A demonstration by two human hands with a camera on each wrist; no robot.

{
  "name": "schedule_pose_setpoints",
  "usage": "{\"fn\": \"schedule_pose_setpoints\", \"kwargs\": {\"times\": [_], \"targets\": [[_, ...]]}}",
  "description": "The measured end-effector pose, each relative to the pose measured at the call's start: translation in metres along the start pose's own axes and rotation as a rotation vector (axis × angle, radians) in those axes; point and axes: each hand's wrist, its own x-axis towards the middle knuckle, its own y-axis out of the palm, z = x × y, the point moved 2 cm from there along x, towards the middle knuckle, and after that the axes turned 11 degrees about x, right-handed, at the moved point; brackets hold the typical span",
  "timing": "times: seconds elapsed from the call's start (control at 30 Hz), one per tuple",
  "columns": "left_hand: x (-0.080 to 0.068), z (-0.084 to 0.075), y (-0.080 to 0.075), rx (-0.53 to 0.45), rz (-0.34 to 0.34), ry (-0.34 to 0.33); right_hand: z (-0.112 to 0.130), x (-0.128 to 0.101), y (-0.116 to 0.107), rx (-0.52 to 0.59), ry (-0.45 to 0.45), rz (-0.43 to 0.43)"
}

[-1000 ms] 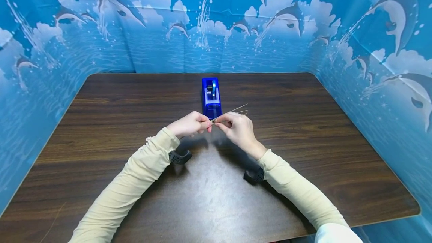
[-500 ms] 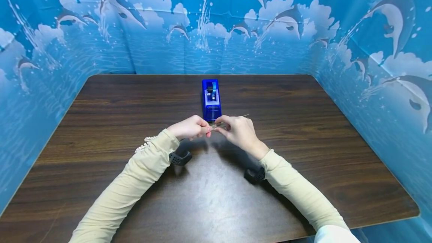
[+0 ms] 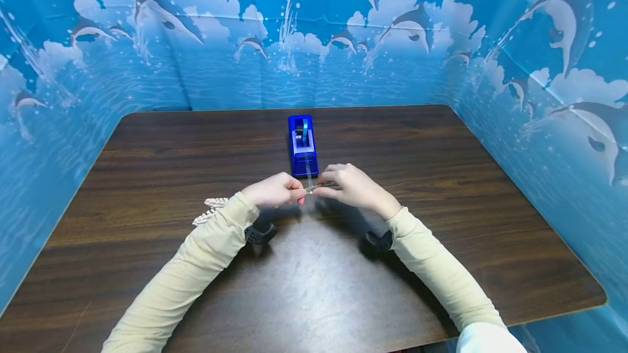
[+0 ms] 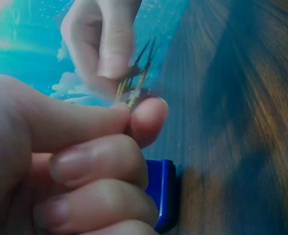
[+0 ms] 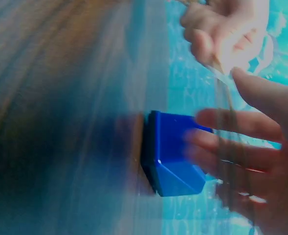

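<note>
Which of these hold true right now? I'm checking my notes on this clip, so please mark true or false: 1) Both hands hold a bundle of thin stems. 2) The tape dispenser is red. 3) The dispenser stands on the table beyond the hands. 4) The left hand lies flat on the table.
1) True. The left hand pinches one end of the thin stems, and the right hand holds them from the other side.
2) False. The tape dispenser is blue.
3) True. It stands on the dark wooden table, just past the fingers.
4) False. The left hand's fingers are curled, thumb and forefinger pinching the stems, as the left wrist view shows.
</note>
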Motion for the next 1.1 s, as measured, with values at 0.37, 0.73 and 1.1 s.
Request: {"fn": "schedule_pose_setpoints", "kwargs": {"times": [0.37, 0.73, 1.1], "targets": [[-0.009, -0.012, -0.002, 0.252, -0.116, 0.093, -0.008, 0.002, 0.002, 0.259, 0.239, 0.164], [-0.012, -0.002, -0.008, 0.304, -0.029, 0.125, -0.022, 0.023, 0.012, 0.263, 0.280, 0.174], [-0.005, 0.011, 0.000, 0.324, 0.018, 0.075, -0.033, 0.043, 0.026, 0.787, 0.570, 0.191]]}}
